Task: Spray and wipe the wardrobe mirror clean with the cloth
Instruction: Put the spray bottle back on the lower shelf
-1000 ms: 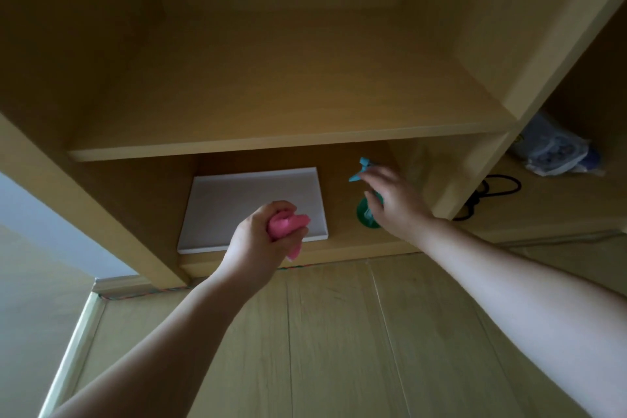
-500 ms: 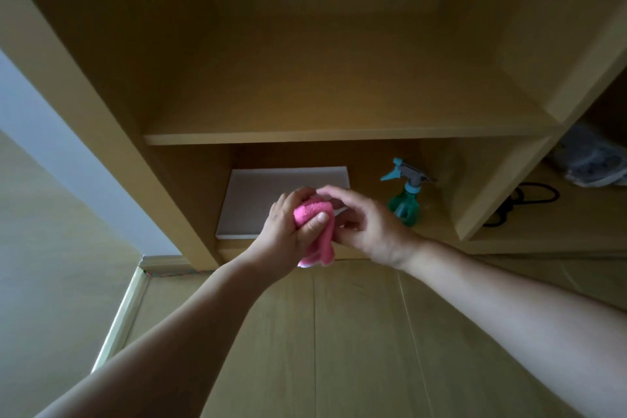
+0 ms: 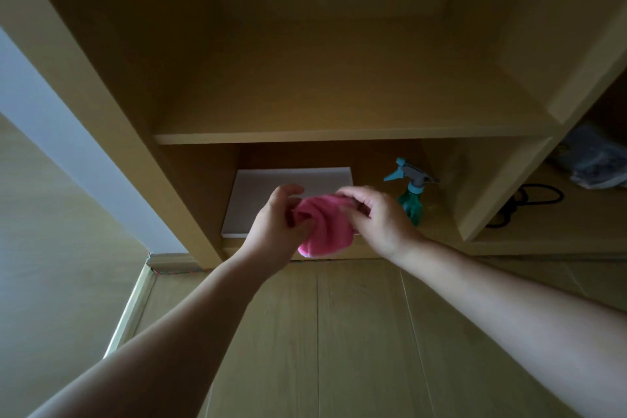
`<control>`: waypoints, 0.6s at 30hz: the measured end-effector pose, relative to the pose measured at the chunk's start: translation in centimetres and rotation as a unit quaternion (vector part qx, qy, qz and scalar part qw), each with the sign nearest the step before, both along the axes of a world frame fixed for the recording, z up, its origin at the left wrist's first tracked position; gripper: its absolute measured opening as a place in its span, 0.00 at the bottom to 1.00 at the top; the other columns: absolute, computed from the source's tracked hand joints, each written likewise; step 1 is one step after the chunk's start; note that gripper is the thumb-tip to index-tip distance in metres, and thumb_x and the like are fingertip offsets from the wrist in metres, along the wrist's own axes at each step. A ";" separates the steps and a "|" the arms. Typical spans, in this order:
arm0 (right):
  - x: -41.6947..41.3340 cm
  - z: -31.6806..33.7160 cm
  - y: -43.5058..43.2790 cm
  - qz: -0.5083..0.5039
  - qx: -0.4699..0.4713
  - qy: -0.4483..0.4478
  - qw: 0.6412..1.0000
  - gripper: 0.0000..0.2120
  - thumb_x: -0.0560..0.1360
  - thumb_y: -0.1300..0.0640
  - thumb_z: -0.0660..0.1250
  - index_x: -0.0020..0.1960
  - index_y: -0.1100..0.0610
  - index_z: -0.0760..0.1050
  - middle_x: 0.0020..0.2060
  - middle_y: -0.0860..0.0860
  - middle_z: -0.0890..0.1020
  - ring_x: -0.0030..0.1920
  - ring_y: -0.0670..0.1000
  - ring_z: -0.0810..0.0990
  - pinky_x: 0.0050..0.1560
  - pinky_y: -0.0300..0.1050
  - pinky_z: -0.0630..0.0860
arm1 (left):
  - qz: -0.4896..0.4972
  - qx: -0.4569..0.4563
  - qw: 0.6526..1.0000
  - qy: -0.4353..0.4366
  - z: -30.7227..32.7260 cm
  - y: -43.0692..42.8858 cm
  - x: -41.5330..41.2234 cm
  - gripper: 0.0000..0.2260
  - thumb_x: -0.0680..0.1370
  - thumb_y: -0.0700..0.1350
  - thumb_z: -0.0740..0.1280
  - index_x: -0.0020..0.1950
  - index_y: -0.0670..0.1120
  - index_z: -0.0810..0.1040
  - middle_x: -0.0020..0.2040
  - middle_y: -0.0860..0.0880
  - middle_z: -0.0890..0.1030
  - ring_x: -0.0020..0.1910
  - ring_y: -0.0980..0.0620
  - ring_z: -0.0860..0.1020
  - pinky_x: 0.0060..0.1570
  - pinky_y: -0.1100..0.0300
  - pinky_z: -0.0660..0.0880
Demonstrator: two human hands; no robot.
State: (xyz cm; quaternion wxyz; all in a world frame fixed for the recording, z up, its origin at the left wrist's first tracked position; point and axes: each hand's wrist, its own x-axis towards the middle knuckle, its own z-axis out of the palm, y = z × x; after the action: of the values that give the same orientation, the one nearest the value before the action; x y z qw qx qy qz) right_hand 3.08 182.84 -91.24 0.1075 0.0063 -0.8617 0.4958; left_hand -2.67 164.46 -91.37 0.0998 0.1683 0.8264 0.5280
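The right hand (image 3: pixel 380 220) has left the spray bottle (image 3: pixel 411 195); both hands' fingers pinch the pink cloth (image 3: pixel 325 231), half hiding it.

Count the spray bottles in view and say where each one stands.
1. The spray bottle stands upright in the lowest shelf compartment, right of the white tray, just behind the right hand. The dim compartment further right could hide more.
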 end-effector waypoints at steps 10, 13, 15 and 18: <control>-0.1 -2.6 -2.2 0.072 0.097 -0.183 0.976 0.36 0.64 0.32 0.70 0.69 0.38 0.65 0.75 0.49 0.56 0.66 0.54 0.72 0.65 0.47 0.71 | 0.051 -0.024 0.998 0.027 -0.6 0.8 -0.5 0.07 0.76 0.43 0.67 0.46 0.56 0.78 0.41 0.57 0.81 0.38 0.63 0.79 0.30 0.73 0.71; -0.9 -3.7 -3.1 0.046 0.072 -0.145 0.986 0.06 0.78 0.56 0.64 0.55 0.48 0.75 0.57 0.54 0.73 0.53 0.52 0.76 0.54 0.46 0.75 | 0.056 -0.072 0.996 0.018 -1.6 0.8 -1.5 0.04 0.77 0.44 0.67 0.51 0.52 0.79 0.41 0.58 0.79 0.39 0.62 0.77 0.31 0.72 0.69; -1.7 -4.5 -2.8 0.037 0.071 -0.118 0.990 0.05 0.80 0.58 0.62 0.48 0.50 0.75 0.43 0.51 0.77 0.38 0.45 0.77 0.38 0.40 0.73 | 0.037 -0.114 0.992 0.024 -2.2 0.3 -2.7 0.04 0.77 0.46 0.67 0.50 0.52 0.79 0.39 0.59 0.78 0.36 0.64 0.76 0.27 0.75 0.68; -3.4 -5.1 -1.4 0.008 0.070 -0.122 0.990 0.06 0.78 0.58 0.65 0.55 0.54 0.73 0.39 0.49 0.80 0.31 0.44 0.80 0.29 0.38 0.77 | -0.019 -0.190 0.981 0.034 -3.4 -0.8 -5.0 0.07 0.76 0.41 0.65 0.50 0.49 0.81 0.40 0.55 0.80 0.38 0.58 0.78 0.28 0.75 0.68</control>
State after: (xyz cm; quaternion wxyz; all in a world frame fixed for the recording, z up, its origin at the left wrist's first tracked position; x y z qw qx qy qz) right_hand -0.37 181.43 -96.29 -0.0029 -0.0400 -0.9009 0.4322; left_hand -7.67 163.66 -94.77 0.1123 0.1796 0.9112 0.3535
